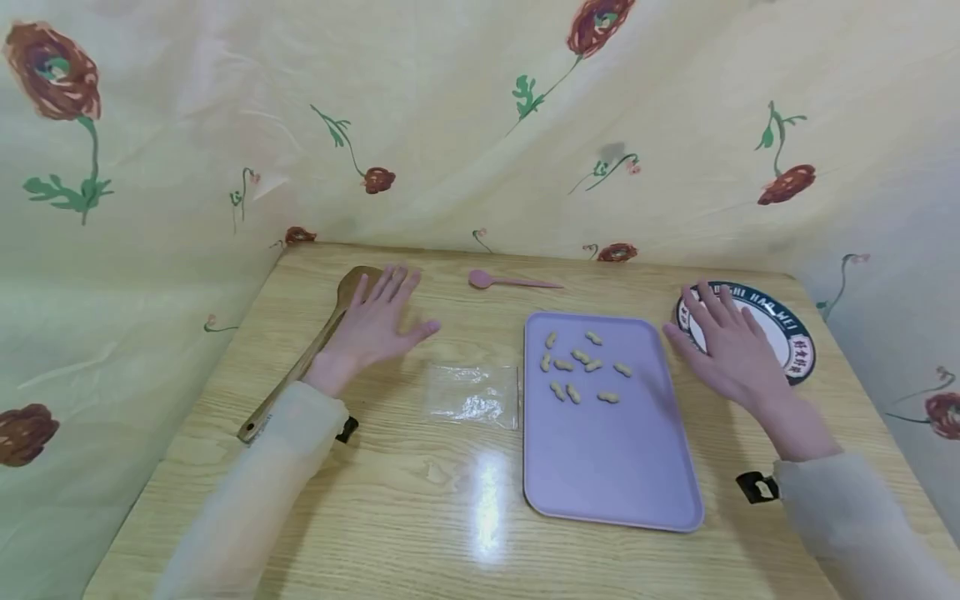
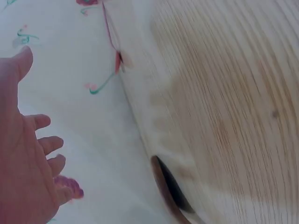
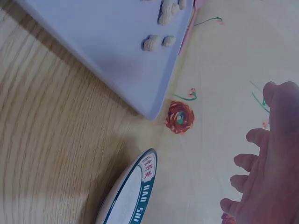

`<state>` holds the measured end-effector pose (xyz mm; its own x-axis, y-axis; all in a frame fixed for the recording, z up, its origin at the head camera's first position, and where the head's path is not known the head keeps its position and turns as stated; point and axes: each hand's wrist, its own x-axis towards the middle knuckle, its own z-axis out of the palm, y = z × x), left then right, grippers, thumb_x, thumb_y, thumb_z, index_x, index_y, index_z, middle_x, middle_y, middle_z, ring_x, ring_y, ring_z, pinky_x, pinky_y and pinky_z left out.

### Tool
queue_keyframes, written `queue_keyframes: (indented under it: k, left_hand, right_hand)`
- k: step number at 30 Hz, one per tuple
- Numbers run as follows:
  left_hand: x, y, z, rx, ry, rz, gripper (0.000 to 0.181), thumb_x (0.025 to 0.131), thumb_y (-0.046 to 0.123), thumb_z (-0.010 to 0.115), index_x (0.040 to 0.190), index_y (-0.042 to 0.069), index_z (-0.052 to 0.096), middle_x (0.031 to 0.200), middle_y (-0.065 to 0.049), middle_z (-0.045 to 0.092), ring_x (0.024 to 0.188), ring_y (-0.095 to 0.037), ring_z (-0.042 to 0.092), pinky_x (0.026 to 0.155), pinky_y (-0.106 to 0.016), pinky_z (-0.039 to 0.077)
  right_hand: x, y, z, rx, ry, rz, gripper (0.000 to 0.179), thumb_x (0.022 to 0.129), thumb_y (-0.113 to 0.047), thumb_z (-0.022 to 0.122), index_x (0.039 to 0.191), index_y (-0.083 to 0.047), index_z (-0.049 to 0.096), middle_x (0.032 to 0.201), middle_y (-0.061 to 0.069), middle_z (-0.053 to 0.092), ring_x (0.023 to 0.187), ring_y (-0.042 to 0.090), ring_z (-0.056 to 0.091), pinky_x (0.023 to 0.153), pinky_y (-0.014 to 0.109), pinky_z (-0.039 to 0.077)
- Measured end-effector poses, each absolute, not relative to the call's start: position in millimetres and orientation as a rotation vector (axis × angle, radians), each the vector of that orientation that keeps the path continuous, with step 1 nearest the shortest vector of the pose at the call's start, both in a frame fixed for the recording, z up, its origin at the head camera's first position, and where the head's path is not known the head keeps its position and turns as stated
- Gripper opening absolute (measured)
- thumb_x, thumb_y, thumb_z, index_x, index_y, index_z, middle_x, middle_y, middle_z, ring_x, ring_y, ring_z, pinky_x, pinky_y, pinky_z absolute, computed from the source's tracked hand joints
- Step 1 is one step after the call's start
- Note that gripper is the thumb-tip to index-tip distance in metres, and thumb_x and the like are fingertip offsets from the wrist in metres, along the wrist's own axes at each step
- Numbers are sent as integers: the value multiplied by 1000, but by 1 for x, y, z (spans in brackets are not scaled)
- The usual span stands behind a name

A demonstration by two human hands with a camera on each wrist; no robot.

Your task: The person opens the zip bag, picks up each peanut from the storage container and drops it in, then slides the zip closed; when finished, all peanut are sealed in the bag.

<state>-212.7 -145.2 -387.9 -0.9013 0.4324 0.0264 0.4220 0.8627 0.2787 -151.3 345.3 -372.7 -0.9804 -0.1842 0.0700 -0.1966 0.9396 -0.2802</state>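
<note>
My left hand point(image 1: 371, 329) hovers with spread fingers over the wooden spatula point(image 1: 298, 367), hiding part of its blade; nothing is in it. In the left wrist view the palm point(image 2: 23, 163) faces the cloth, and the spatula's edge point(image 2: 170, 191) shows below. On the other side, my right hand point(image 1: 723, 350) is held up, fingers apart and bare, overlapping the white plate point(image 1: 772, 325) with a dark green lettered rim. Between the hands lie a lilac tray point(image 1: 607, 467) with several peanuts point(image 1: 580, 357) in its far half and a clear plastic bag point(image 1: 474, 396) left of it.
A small pink spoon point(image 1: 513, 281) lies near the back edge of the wooden table point(image 1: 397, 517). Flowered cloth point(image 1: 450, 100) hangs right behind the table and along its sides. Black wrist straps show at both sleeves.
</note>
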Motion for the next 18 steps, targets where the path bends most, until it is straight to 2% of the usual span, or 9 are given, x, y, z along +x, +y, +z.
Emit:
queue_keyframes:
  k: [4, 10, 18]
  left_hand:
    - [-209, -134, -390, 759, 2957, 452, 95, 94, 72, 42, 161, 11, 13, 166, -11, 7, 152, -27, -1, 119, -52, -3]
    - [-199, -113, -395, 876, 2880, 516, 100, 88, 67, 60, 159, 9, 20, 164, -13, 17, 151, -32, 11, 119, -56, 9]
    - [-185, -83, -406, 973, 2790, 514, 107, 79, 65, 73, 158, 10, 26, 160, -14, 29, 146, -34, 27, 116, -56, 21]
  right_hand:
    - [-148, 339, -371, 305, -3047, 469, 75, 104, -51, 40, 160, -7, 15, 163, 22, 8, 150, 39, -4, 115, 63, 3]
    - [-144, 327, -370, 308, -3001, 515, 75, 102, -50, 49, 157, -4, 27, 159, 27, 23, 143, 50, 20, 106, 71, 20]
    - [-137, 308, -379, 282, -2999, 590, 74, 100, -52, 50, 154, -3, 34, 152, 33, 33, 133, 57, 32, 101, 72, 29]
